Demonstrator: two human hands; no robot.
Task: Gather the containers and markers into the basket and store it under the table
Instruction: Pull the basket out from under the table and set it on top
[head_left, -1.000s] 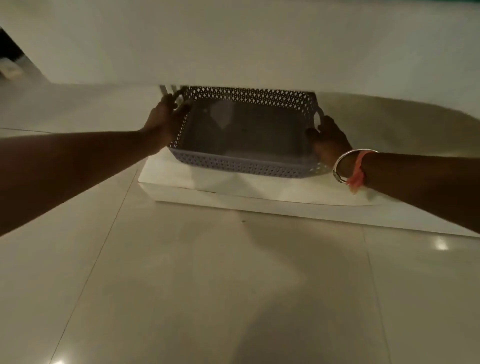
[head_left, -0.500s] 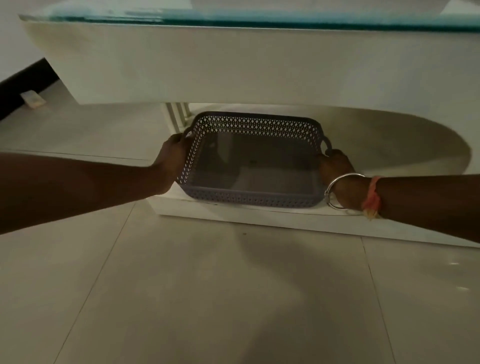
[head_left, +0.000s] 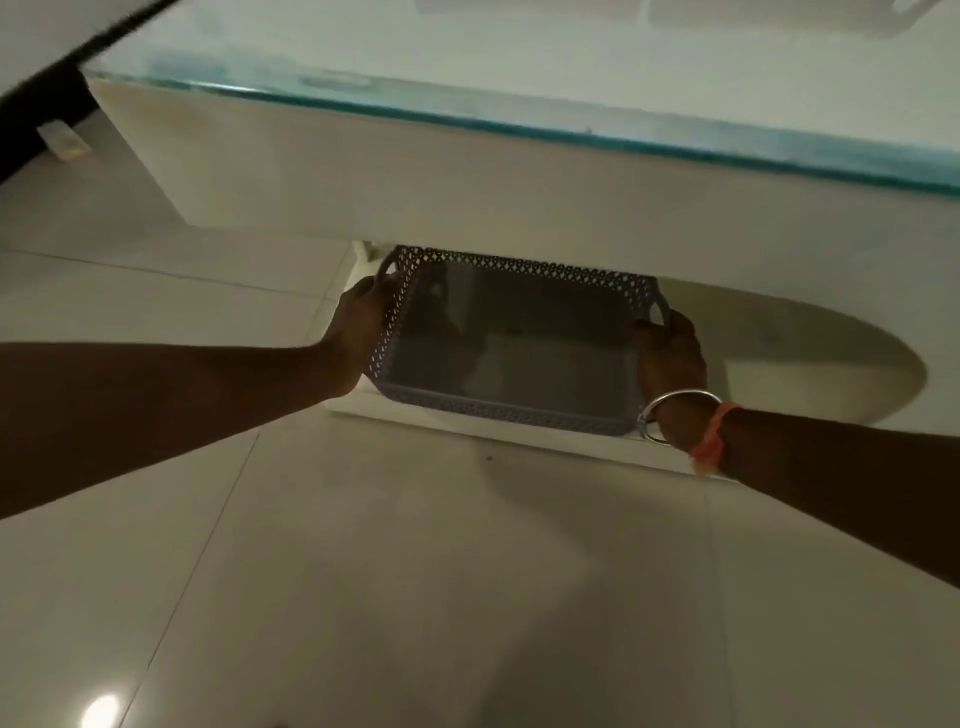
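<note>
A grey perforated basket (head_left: 498, 413) sits on the white lower shelf (head_left: 519, 439) beneath the table, its far end tucked under the tabletop. Nothing shows inside it. My left hand (head_left: 361, 325) grips the basket's left side by the handle. My right hand (head_left: 672, 358), with a metal bangle and an orange thread at the wrist, holds the right side by the other handle. No containers or markers are clearly visible.
The white table (head_left: 467, 171) with a glass top edged in teal overhangs the shelf. Blurred pale shapes lie on the top at the far right. Glossy floor tiles (head_left: 415, 597) fill the foreground. A small white object (head_left: 62, 140) lies by the dark wall at left.
The view has tilted up, showing the glass tabletop. Both hands have kept their hold while the basket has come forward on the shelf, nearer its front edge.
</note>
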